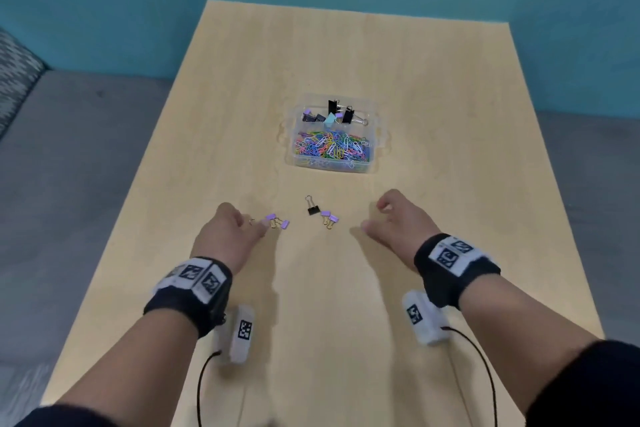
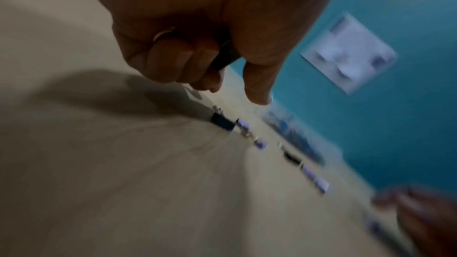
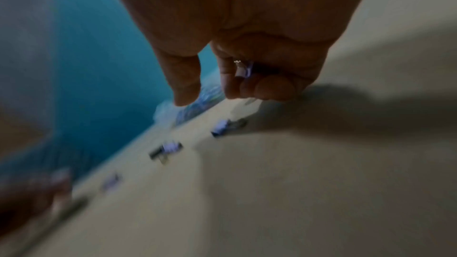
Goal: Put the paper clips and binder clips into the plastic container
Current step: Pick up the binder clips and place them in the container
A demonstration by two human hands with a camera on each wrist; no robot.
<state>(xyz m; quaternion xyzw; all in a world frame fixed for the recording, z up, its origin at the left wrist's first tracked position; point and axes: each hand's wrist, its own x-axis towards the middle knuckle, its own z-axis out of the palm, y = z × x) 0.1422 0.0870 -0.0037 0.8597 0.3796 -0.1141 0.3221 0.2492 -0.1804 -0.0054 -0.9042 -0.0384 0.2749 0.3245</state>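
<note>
A: So, biggest first: where does it all stand?

B: On the table (image 1: pixel 346 52), the container (image 1: pixel 373 128) sits open past both hands. Its near compartment is full of paper clips (image 1: pixel 332 147); the far one holds several binder clips (image 1: pixel 337 114).

A: And the hands?

B: They sit low over the table, well apart. The left hand (image 1: pixel 228 232) has its fingers curled round what seems to be a dark clip (image 2: pixel 222 56) with a wire loop showing, though that view is blurred. The right hand (image 1: pixel 398 222) is curled round a purple clip (image 3: pixel 245 68).

A: What's left loose?

B: I count five binder clips, all short of the container. The left pair (image 1: pixel 278 220), both purple, lies just beside the left fingertips. A black clip (image 1: pixel 313 210) and the middle pair (image 1: pixel 329 216), also purple, lie between the hands.

A: What could go wrong?

B: I see three risks. Each hand already holds a clip, so reaching for a second may loosen the first, and it may fall short of the container. The clips in each pair lie touching, handles together. If the wires are hooked, lifting one may drag its neighbour and flick it across the table. The compartments are also side by side, so a release from too high could land a binder clip among the paper clips.

A: Anything about the container?

B: It looks light, so a wrist brushing its wall could shove it.
</note>
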